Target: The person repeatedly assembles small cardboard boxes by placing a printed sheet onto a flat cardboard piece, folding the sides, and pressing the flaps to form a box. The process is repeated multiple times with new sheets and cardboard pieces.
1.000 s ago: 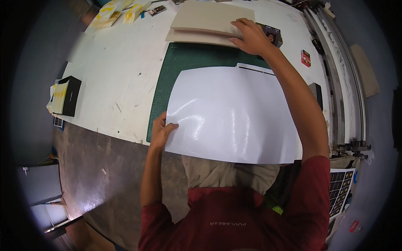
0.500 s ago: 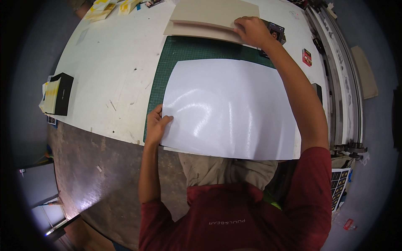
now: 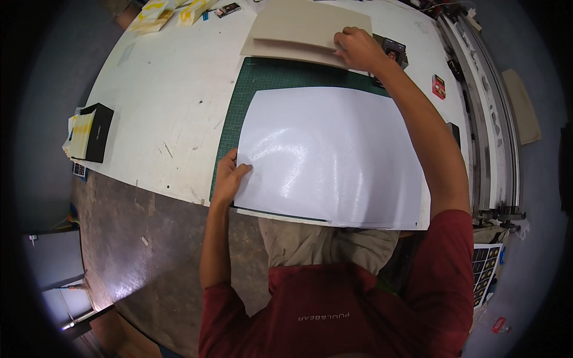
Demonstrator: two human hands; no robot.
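- Glossy white sheet (image 3: 331,155): a large, thin sheet that lies flat on the green cutting mat (image 3: 262,77) and covers most of it; its near edge overhangs the edge of the white table (image 3: 161,89) towards the person's lap.
- Handling, as a judgement: the sheet looks light and limp, with a slick, reflective face that may slide under a fingertip and will crease if pinched hard or lifted by one corner. Support at two well-separated edges would suit it best.
- Left hand (image 3: 228,176): rests at the sheet's near left corner, thumb on top and fingers curled at the edge. It appears to pinch or steady that corner, though the underside of the grasp is hidden.
- Right hand (image 3: 357,49): reaches across to the far side of the mat and presses, fingers bent, on the beige boards (image 3: 304,30). These are a stack of stiff, flat panels, and the hand lies on their near right part. Whether it grips an edge or merely bears down cannot be told.
- Boards, as a judgement: rigid, heavier than the sheet, best taken by an edge.
- Surroundings: a black box (image 3: 95,132) stands at the table's left edge, well apart from both hands.
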